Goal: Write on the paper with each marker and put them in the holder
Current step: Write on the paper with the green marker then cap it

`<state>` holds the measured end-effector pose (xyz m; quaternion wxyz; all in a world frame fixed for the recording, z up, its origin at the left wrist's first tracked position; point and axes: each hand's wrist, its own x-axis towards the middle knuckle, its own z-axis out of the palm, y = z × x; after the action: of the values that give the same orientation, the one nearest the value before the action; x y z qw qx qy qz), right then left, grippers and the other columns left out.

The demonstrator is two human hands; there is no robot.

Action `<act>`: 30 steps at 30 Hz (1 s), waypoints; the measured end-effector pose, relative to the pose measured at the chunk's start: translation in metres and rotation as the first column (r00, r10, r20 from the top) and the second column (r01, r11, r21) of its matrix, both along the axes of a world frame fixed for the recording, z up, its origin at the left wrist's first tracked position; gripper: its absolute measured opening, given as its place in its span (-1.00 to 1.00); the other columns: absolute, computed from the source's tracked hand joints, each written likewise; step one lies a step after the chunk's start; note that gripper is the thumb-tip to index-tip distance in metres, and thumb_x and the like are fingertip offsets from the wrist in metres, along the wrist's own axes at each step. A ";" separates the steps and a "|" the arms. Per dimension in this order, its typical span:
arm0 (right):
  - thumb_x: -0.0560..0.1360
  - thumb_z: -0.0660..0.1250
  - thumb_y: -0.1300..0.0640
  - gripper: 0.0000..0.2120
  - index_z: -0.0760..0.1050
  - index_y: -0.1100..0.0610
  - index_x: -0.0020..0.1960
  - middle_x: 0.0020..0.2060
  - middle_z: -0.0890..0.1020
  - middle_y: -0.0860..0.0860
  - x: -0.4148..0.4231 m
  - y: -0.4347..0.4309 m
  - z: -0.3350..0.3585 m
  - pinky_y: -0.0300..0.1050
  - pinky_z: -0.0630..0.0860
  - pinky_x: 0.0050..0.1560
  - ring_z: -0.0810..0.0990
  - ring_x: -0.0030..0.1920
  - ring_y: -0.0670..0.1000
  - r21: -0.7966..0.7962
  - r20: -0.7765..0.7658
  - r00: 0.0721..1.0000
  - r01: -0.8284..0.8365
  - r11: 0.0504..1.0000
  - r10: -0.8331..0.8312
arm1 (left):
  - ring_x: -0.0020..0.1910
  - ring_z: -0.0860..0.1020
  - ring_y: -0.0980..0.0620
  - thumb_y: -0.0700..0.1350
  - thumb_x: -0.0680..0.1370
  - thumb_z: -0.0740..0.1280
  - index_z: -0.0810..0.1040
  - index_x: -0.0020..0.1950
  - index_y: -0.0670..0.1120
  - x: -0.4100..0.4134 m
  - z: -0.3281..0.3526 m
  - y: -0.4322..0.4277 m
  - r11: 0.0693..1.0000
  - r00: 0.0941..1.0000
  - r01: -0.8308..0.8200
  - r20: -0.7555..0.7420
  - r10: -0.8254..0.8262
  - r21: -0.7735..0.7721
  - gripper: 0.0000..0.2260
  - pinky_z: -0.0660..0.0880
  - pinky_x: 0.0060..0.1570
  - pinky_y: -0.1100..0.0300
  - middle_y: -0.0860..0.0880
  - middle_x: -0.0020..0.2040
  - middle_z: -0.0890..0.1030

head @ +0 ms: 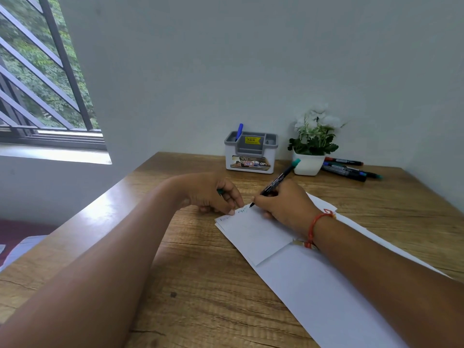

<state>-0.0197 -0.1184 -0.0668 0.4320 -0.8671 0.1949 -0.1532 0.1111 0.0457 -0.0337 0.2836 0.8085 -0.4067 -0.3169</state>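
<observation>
My right hand [283, 204] grips a black marker with a green end [278, 180], its tip touching the top edge of a small white paper [253, 234] that carries some writing. That sheet lies on a larger white paper [313, 285]. My left hand [213, 194] presses a fingertip on the small paper's top left corner and has a green cap [220, 191] tucked in its fingers. At the back stands a white and grey holder [251, 153] with one blue marker [239, 131] upright in it. Several more markers [347, 169] lie at the back right.
A white pot with white flowers [311, 144] stands between the holder and the loose markers. The wooden table [200, 285] meets the wall at the back and right. A barred window [37, 84] is at the far left.
</observation>
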 end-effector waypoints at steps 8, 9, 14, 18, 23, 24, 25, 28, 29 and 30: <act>0.45 0.39 0.15 -0.86 0.65 0.19 -0.05 -0.24 0.74 0.12 0.001 0.001 0.000 -0.14 0.59 -0.24 0.61 -0.42 -0.13 0.031 0.012 1.000 -0.014 0.999 0.013 | -0.36 0.46 0.12 -0.25 0.49 0.47 0.67 0.09 -0.05 0.000 0.001 -0.001 1.000 1.000 0.005 0.011 -0.005 0.002 -0.79 0.35 -0.47 0.31 -0.10 -0.07 0.61; 0.46 0.38 0.15 -0.87 0.65 0.18 -0.05 -0.25 0.74 0.12 0.001 0.001 0.000 -0.13 0.59 -0.24 0.61 -0.43 -0.13 0.031 0.015 1.000 -0.009 0.999 0.009 | -0.35 0.46 0.12 -0.25 0.49 0.47 0.67 0.10 -0.06 0.000 0.001 -0.001 1.000 1.000 0.002 0.014 -0.002 0.001 -0.79 0.35 -0.47 0.31 -0.10 -0.07 0.61; 0.48 0.38 0.17 -0.87 0.65 0.20 -0.03 -0.42 0.66 0.02 0.000 0.000 0.000 -0.22 0.53 -0.34 0.57 -0.50 -0.17 0.046 0.024 1.000 -0.012 0.999 0.011 | -0.36 0.46 0.12 -0.25 0.49 0.47 0.67 0.10 -0.06 0.000 0.000 0.000 1.000 1.000 0.013 0.015 -0.013 -0.003 -0.79 0.34 -0.45 0.30 -0.11 -0.07 0.60; 0.47 0.38 0.16 -0.80 0.63 0.26 0.02 -0.35 0.67 0.02 0.002 -0.001 0.001 -0.27 0.50 -0.38 0.58 -0.49 -0.17 0.089 0.016 1.000 0.006 0.996 -0.008 | -0.35 0.46 0.11 -0.26 0.49 0.47 0.67 0.07 -0.04 0.000 0.001 -0.001 1.000 1.000 0.014 0.021 -0.014 -0.002 -0.80 0.34 -0.46 0.30 -0.11 -0.08 0.60; 0.50 0.40 0.11 -0.84 0.66 0.21 -0.06 -0.40 0.66 -0.02 0.003 -0.002 0.001 -0.26 0.49 -0.38 0.58 -0.50 -0.16 0.053 0.005 1.000 0.029 0.998 -0.030 | -0.32 0.47 0.10 -0.25 0.49 0.47 0.67 0.06 -0.02 0.001 0.000 -0.001 1.000 1.000 0.011 0.019 -0.011 0.004 -0.80 0.35 -0.43 0.28 -0.07 -0.10 0.61; 0.51 0.40 0.09 -0.83 0.66 0.20 -0.07 -0.42 0.65 -0.02 0.003 -0.002 0.000 -0.27 0.47 -0.40 0.58 -0.51 -0.16 0.042 0.001 0.999 0.038 0.998 -0.038 | -0.32 0.47 0.10 -0.25 0.49 0.47 0.67 0.06 -0.02 0.001 0.000 -0.001 1.000 1.000 0.011 0.020 -0.011 0.004 -0.80 0.35 -0.43 0.28 -0.06 -0.10 0.61; 0.53 0.40 0.08 -0.83 0.65 0.20 -0.07 -0.44 0.64 -0.04 0.004 -0.002 0.000 -0.30 0.43 -0.42 0.56 -0.53 -0.17 0.032 -0.002 0.999 0.042 0.999 -0.042 | -0.32 0.47 0.11 -0.25 0.49 0.47 0.67 0.06 -0.01 0.002 -0.001 -0.001 1.000 1.000 0.011 0.021 -0.011 0.002 -0.80 0.35 -0.44 0.29 -0.06 -0.11 0.61; 0.56 0.38 0.07 -0.82 0.64 0.19 -0.05 -0.44 0.62 -0.05 0.005 -0.002 -0.001 -0.36 0.39 -0.49 0.54 -0.57 -0.22 0.033 -0.018 0.999 0.038 0.999 -0.037 | -0.35 0.47 0.12 -0.25 0.49 0.47 0.68 0.05 -0.01 0.002 -0.001 -0.001 1.000 1.000 0.014 0.019 -0.014 0.000 -0.80 0.34 -0.45 0.29 -0.08 -0.10 0.61; 0.56 0.37 0.07 -0.82 0.64 0.19 -0.03 -0.40 0.63 -0.04 0.005 -0.002 0.000 -0.36 0.40 -0.49 0.56 -0.56 -0.21 0.044 -0.019 0.999 0.045 0.998 -0.044 | -0.35 0.47 0.11 -0.25 0.49 0.47 0.68 0.05 -0.02 0.002 -0.001 -0.001 1.000 1.000 0.014 0.018 -0.014 0.001 -0.80 0.34 -0.45 0.28 -0.08 -0.10 0.61; 0.56 0.37 0.09 -0.83 0.64 0.19 -0.02 -0.36 0.65 -0.03 0.005 -0.003 0.000 -0.36 0.41 -0.50 0.58 -0.55 -0.21 0.068 -0.012 0.998 0.060 0.996 -0.060 | -0.34 0.47 0.11 -0.25 0.49 0.47 0.68 0.06 -0.02 0.002 -0.001 -0.001 1.000 1.000 0.013 0.018 -0.013 0.002 -0.80 0.34 -0.45 0.28 -0.08 -0.09 0.61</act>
<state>-0.0143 -0.1211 -0.0668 0.4558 -0.8463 0.2282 -0.1550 0.1132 0.0448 -0.0346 0.2771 0.8090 -0.4140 -0.3120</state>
